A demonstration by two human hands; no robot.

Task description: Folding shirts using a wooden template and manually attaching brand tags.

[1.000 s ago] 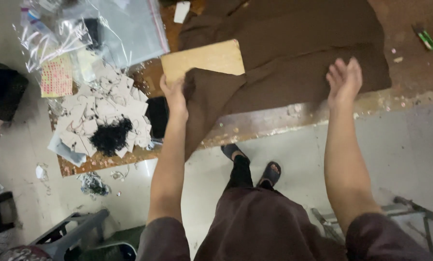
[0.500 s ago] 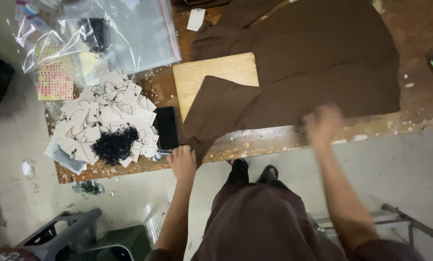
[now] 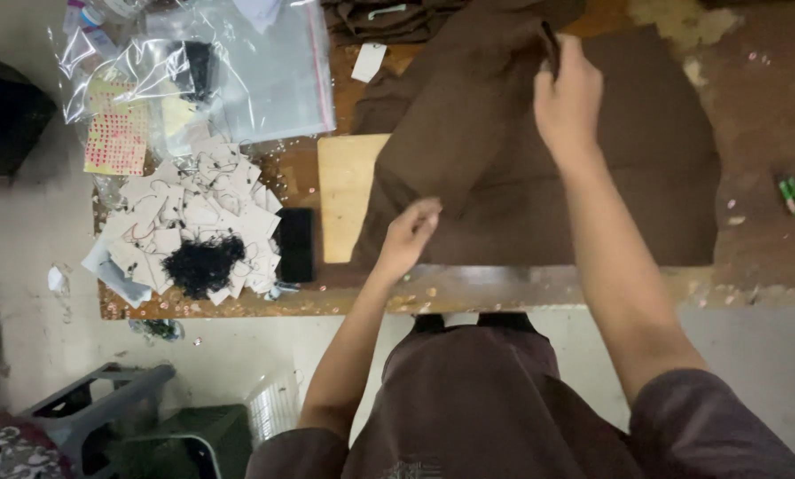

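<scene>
Brown garment (image 3: 513,168) lies spread on your wooden table (image 3: 752,257), its near edge over a flat board (image 3: 346,204). Judging by how it lies, the cloth is partly folded: one side is turned in, while the far part is bunched and unsmoothed. Your right hand (image 3: 567,102) pinches a dark strip at the far edge with fingers pressed together. Your left hand (image 3: 408,235) pinches a fold near the board with curled fingertips. Paper tags (image 3: 193,222) and plastic bags (image 3: 238,71) lie well apart to the left.
</scene>
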